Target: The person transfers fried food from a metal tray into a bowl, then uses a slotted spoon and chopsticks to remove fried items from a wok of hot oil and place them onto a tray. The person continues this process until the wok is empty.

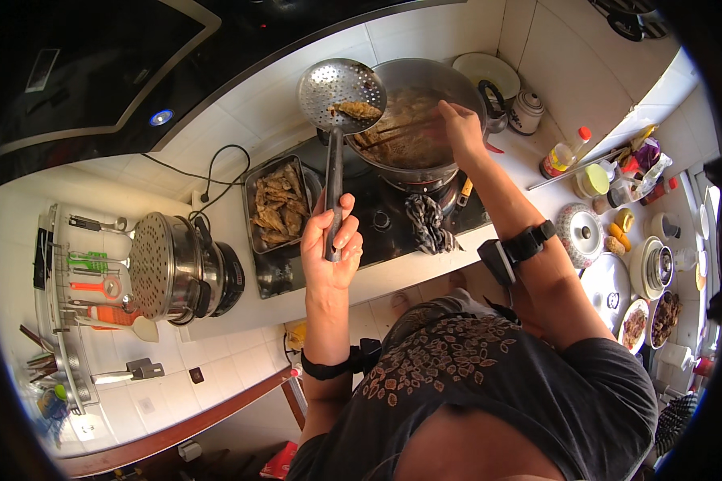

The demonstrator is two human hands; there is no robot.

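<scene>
My left hand (334,240) grips the dark handle of a perforated metal skimmer (331,81). One browned fried piece (358,110) lies in the skimmer's bowl, which is raised beside the left rim of a large metal pot (391,171). Bubbling liquid with browned pieces (409,144) fills the lower part of the pot, partly veiled by haze. Over it, my right hand (462,129) holds a pair of chopsticks (406,126), their tips reaching down toward the pot's left side. Left of the skimmer handle, a rectangular metal tray (250,225) holds several fried pieces (277,204).
A patterned cloth (427,225) lies on the stove's front edge, near a yellow-handled tool (466,191). A metal steamer pot (153,264) stands at the left. Along the right counter are a red-capped bottle (562,156), a floral lidded pot (577,234) and dishes of food (635,324).
</scene>
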